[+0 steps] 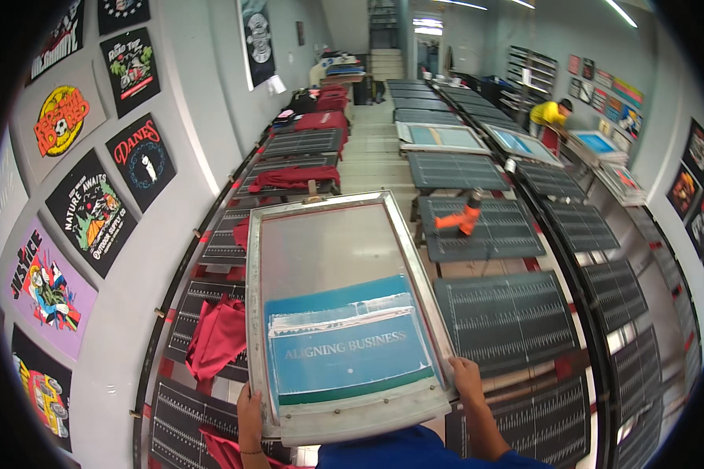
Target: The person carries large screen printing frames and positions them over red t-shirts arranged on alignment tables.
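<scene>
A large rectangular printing screen with a silver metal frame and a blue stencil panel (346,332) is held up in front of the person's blue-clad torso, between two rows of boards. The left hand (249,410) closes around its left edge, just up from the near-left corner; the right hand (466,377) clasps the right edge above the near-right corner, though the fingers beneath are hidden on both sides. Whether the far edge rests on anything, I cannot tell.

With both grips so near the close edge, the far end could dip if it is unsupported, or the screen could twist if one hand slackens. A streaky white residue (344,311) crosses the blue panel; if wet, it could smear onto a wrist or sleeve. A swing left could catch the crumpled red cloth (215,336) overhanging the right edge of a black board with white ruled marks (181,332). A wide swing right could knock the orange pistol-shaped tool (467,218) standing near the middle of another black board (516,237).
</scene>
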Motion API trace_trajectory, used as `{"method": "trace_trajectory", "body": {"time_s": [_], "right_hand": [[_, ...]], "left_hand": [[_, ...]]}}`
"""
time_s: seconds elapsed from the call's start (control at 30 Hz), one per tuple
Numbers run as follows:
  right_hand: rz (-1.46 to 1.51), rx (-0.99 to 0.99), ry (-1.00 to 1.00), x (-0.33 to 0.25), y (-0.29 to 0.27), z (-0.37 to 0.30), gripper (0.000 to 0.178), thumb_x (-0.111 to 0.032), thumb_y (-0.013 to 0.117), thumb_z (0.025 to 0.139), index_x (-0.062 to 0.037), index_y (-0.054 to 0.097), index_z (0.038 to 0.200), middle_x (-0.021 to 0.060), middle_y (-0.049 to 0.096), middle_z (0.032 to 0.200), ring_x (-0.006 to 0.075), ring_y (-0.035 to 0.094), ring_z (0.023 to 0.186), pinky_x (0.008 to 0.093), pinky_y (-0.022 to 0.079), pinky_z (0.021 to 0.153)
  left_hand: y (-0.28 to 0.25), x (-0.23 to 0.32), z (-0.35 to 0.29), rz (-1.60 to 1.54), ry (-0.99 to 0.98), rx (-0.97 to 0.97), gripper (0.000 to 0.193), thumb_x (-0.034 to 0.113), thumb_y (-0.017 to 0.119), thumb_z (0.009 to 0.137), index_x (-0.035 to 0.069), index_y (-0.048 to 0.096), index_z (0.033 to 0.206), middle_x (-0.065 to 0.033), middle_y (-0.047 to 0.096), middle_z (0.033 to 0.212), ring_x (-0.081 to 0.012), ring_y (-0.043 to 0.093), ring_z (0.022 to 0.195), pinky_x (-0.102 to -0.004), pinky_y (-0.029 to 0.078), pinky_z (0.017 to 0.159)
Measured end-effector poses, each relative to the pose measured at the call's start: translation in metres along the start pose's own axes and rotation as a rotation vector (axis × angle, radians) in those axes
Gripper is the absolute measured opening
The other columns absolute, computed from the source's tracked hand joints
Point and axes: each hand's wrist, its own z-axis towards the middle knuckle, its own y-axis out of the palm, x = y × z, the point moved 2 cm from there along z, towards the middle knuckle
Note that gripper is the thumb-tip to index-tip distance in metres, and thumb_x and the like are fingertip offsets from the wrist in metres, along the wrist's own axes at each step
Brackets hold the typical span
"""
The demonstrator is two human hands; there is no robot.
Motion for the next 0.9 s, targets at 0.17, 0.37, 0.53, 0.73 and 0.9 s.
{"method": "trace_trajectory", "body": {"time_s": [0.17,0.37,0.53,0.73,0.9], "right_hand": [[-0.042,-0.094,0.061,-0.043,0.077,0.146,0.033,-0.024,0.059,0.088,0.0078,0.068,0.09,0.0046,0.061,0.074,0.0116,0.053,0.073,0.027,0.042,0.068],[-0.091,-0.006,-0.015,-0.099,0.137,0.305,0.032,-0.023,0.06,0.088,0.008,0.067,0.086,0.0057,0.062,0.076,0.0136,0.053,0.073,0.0291,0.043,0.069],[-0.075,0.141,0.016,-0.147,0.17,0.423,0.034,-0.023,0.059,0.088,0.0106,0.065,0.087,0.0039,0.059,0.071,0.0117,0.05,0.067,0.0317,0.04,0.061],[-0.036,0.193,0.051,-0.187,0.207,0.568,0.033,-0.023,0.056,0.089,0.0049,0.06,0.073,-0.0024,0.045,0.065,0.0089,0.039,0.062,0.0302,0.033,0.056],[-0.004,0.22,0.021,-0.229,0.258,0.726,0.033,-0.022,0.055,0.09,0.0015,0.055,0.068,-0.0052,0.041,0.06,0.0072,0.038,0.057,0.0301,0.03,0.052]], "left_hand": [[0.029,-0.006,0.114,-0.036,-0.025,0.125,0.039,0.013,0.049,0.093,-0.007,0.051,0.126,-0.0126,0.06,0.114,-0.019,0.055,0.103,-0.0306,0.04,0.094],[0.091,-0.003,0.32,-0.124,-0.005,0.031,0.038,0.014,0.049,0.093,-0.007,0.052,0.125,-0.0125,0.061,0.115,-0.0186,0.056,0.104,-0.0304,0.041,0.094],[0.155,0.015,0.501,-0.122,0.035,-0.113,0.039,0.014,0.05,0.094,-0.008,0.051,0.127,-0.0129,0.061,0.117,-0.0186,0.056,0.106,-0.03,0.041,0.096],[0.234,0.009,0.682,-0.116,0.045,-0.187,0.042,0.019,0.053,0.094,-0.008,0.051,0.126,-0.0146,0.061,0.117,-0.0189,0.055,0.109,-0.0311,0.042,0.096],[0.295,0.025,0.821,-0.075,0.095,-0.145,0.041,0.019,0.054,0.094,-0.008,0.051,0.125,-0.0154,0.061,0.116,-0.02,0.056,0.109,-0.0316,0.042,0.096]]}}
